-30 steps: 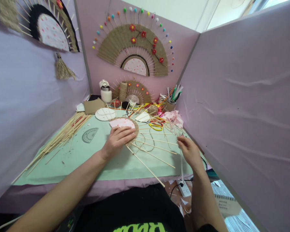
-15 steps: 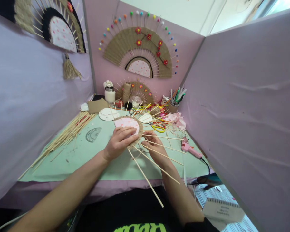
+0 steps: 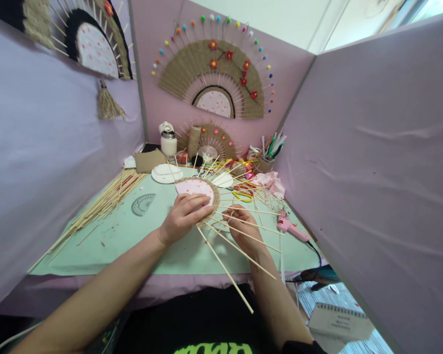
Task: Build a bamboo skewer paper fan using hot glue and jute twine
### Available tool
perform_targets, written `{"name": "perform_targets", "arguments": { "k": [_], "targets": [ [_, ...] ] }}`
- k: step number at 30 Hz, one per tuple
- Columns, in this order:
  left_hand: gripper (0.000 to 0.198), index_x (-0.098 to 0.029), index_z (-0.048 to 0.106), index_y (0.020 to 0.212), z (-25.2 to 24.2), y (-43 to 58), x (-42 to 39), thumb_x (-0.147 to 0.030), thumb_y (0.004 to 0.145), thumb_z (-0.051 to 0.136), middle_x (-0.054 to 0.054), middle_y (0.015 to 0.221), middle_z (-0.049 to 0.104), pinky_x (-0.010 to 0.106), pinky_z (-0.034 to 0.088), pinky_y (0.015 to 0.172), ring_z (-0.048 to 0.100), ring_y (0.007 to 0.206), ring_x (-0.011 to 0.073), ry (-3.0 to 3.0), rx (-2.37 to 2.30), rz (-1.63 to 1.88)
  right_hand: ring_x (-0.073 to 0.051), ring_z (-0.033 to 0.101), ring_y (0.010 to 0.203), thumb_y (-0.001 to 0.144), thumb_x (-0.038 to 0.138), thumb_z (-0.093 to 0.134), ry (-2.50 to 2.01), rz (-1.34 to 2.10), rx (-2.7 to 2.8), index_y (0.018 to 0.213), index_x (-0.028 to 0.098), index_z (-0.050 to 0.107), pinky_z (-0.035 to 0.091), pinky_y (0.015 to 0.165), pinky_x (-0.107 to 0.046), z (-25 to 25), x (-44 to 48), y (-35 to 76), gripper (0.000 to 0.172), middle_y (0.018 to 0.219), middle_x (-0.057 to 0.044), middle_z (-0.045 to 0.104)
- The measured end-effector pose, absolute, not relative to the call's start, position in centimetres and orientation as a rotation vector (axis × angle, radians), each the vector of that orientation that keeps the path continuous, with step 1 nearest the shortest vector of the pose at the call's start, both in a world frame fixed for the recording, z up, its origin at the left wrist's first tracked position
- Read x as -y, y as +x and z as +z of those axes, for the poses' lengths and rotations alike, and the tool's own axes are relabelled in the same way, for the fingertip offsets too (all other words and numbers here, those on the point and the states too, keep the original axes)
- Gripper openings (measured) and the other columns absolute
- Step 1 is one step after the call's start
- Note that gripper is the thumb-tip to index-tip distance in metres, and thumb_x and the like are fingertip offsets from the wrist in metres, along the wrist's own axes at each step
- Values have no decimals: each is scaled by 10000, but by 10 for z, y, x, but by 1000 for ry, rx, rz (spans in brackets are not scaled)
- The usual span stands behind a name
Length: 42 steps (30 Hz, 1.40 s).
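Left grip (image 3: 187, 212) flat on fan (image 3: 203, 191) — pink-dotted centre (image 3: 192, 187), twine rim (image 3: 216, 196), splayed sticks (image 3: 225, 269) — right grip (image 3: 242, 225) seemingly pinching twine (image 3: 218, 230)

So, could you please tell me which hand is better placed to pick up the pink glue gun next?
Probably the right hand: it is nearer the pink glue gun, and both are right of the spotted half-circle, on which the left hand rests.

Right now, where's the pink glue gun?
In the head view, at right, the pink glue gun lies on the table between the right hand and the partition.
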<state>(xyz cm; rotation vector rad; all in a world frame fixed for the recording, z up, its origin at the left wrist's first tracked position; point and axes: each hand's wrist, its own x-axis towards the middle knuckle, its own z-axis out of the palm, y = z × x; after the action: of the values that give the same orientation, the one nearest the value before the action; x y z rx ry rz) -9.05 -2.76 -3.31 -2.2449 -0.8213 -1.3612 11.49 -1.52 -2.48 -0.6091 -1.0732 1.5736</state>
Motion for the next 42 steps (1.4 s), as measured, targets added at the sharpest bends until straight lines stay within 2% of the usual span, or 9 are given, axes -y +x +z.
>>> {"name": "perform_targets", "arguments": {
  "k": [4,8,14,21,30,42],
  "targets": [
    [345,-267,580,1217,-33,-90,28,-134,905,515,93,1191,642,377,398,936,552,1171,194,-2242,819,-1357,-95,549,686,590,121,773,-558,1577,1024,738,230,682,421,724,-242,-29,13,114,205,718,41,618],
    [355,-259,577,1220,-32,-90,28,-124,896,527,99,1190,640,375,395,935,549,1174,197,-2239,809,-1355,-89,508,633,639,207,774,-528,1581,1000,693,224,663,405,671,-245,-34,11,114,124,655,43,579],
    [369,-268,573,1228,-33,-91,27,-115,896,522,92,1188,643,373,395,934,552,1171,194,-2249,816,-1347,-100,463,602,660,322,782,-494,1632,969,717,231,657,407,656,-271,-32,12,115,165,640,34,556],
    [368,-271,576,1228,-33,-91,26,-124,893,532,89,1193,644,372,396,940,555,1169,192,-2247,811,-1342,-111,453,599,667,328,769,-524,1626,984,710,234,635,411,670,-279,-30,14,116,169,601,45,505],
    [353,-257,583,1216,-31,-90,28,-116,899,517,93,1180,653,378,391,939,560,1163,192,-2252,801,-1347,-100,439,583,648,304,773,-552,1625,976,679,207,642,378,615,-253,-28,15,115,166,582,43,504],
    [372,-237,578,1220,-28,-90,29,-97,877,545,106,1160,660,397,402,929,565,1147,206,-2238,767,-1363,-110,462,607,645,328,769,-638,1560,984,663,207,639,394,636,-260,-30,13,121,178,609,31,523]
  ]
}}
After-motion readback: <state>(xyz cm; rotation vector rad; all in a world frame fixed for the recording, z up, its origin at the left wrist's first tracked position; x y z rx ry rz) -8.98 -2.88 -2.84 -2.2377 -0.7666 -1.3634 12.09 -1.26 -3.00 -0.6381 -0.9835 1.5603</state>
